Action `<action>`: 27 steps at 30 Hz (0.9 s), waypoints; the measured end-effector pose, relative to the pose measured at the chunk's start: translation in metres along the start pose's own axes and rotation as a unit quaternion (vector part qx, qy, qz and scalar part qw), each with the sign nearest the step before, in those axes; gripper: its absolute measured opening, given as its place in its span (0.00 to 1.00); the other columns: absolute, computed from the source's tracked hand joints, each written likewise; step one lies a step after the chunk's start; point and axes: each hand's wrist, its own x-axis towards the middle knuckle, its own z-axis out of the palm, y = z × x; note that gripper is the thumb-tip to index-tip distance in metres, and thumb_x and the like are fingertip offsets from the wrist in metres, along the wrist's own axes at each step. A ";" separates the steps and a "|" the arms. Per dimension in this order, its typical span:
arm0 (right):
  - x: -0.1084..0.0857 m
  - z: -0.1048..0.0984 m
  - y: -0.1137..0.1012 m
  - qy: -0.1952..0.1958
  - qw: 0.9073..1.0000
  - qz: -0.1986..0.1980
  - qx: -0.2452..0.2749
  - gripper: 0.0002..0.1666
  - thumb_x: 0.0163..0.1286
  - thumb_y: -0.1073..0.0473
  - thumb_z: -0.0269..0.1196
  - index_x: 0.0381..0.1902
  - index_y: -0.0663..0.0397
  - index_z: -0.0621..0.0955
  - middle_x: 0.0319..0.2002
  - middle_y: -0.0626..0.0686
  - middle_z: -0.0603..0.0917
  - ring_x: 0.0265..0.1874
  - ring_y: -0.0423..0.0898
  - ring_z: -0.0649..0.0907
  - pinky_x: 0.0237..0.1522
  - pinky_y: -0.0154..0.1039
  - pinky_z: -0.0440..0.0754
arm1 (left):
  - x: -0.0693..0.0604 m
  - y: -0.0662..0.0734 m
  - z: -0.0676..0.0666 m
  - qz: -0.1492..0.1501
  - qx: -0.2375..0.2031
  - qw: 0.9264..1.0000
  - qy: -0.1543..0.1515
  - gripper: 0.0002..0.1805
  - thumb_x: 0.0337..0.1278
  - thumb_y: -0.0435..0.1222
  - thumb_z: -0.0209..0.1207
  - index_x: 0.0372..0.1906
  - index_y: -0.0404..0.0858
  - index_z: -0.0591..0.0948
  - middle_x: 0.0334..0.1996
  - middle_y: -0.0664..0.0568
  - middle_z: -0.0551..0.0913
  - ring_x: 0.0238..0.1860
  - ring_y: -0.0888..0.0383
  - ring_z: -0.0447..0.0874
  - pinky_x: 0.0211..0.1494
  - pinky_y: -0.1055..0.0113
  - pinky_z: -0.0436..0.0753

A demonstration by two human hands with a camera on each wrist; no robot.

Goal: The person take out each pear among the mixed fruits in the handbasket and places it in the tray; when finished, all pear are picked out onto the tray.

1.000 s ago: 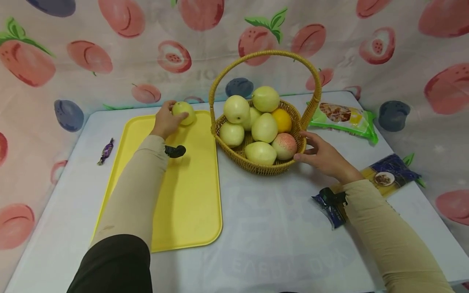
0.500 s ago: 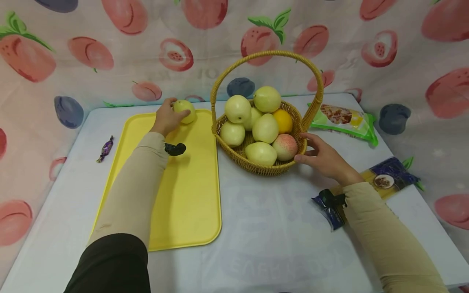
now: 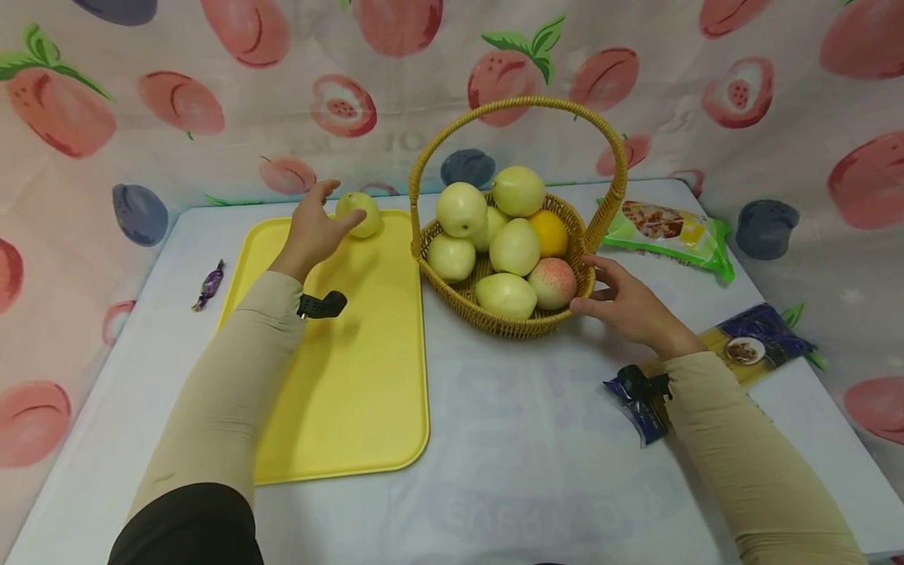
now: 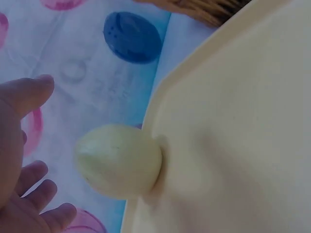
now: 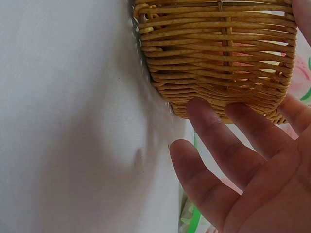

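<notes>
My left hand is just left of a pale green round fruit, thumb and fingers spread and holding nothing. The fruit rests at the far edge of a yellow tray; the left wrist view shows a gap between the hand and the fruit. My right hand touches the right side of a wicker basket with a tall handle. In the right wrist view, the hand's fingers are extended, some tips against the woven wall. Several green fruits, an orange and a peach lie in the basket.
A purple wrapped candy lies left of the tray. Behind my right hand is a green snack packet. A blue and yellow packet lies partly under my right forearm. A fruit-print cloth hangs behind the table.
My left hand has let go of the green fruit and drawn back to the left, its fingers spreading. The fruit stays at the tray's far edge. My right hand stays at the basket.
</notes>
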 end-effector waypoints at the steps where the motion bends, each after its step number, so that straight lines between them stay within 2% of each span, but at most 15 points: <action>1: 0.000 0.000 0.000 0.000 1.000 0.000 0.000 0.56 0.68 0.39 0.66 0.81 0.50 0.50 0.77 0.62 0.53 0.66 0.67 0.69 0.62 0.67 0.68 | -0.003 0.001 0.000 0.006 0.002 1.000 0.000 0.45 0.66 0.54 0.60 0.79 0.42 0.55 0.77 0.45 0.55 0.77 0.48 0.51 0.74 0.49 0.58; 9: -0.001 0.000 -0.001 0.003 1.000 -0.004 0.000 0.55 0.69 0.40 0.66 0.81 0.51 0.50 0.77 0.63 0.54 0.65 0.67 0.70 0.62 0.67 0.68 | -0.031 0.010 0.003 0.067 0.010 0.998 -0.001 0.42 0.65 0.49 0.64 0.76 0.37 0.61 0.74 0.43 0.62 0.74 0.45 0.56 0.71 0.47 0.63; 19: 0.000 0.000 0.000 0.003 1.000 -0.005 0.002 0.56 0.68 0.40 0.66 0.81 0.52 0.49 0.77 0.63 0.54 0.65 0.67 0.71 0.62 0.67 0.68 | -0.064 0.020 0.008 0.110 0.007 0.994 -0.020 0.41 0.63 0.45 0.67 0.75 0.35 0.63 0.73 0.42 0.63 0.72 0.44 0.60 0.70 0.47 0.64; 27: 0.001 0.001 0.001 0.002 1.000 -0.005 0.004 0.57 0.68 0.39 0.66 0.81 0.52 0.49 0.77 0.63 0.54 0.65 0.66 0.71 0.62 0.67 0.68 | -0.086 0.032 0.022 0.159 0.002 0.986 -0.048 0.39 0.61 0.40 0.69 0.72 0.32 0.66 0.70 0.41 0.67 0.70 0.43 0.63 0.69 0.48 0.66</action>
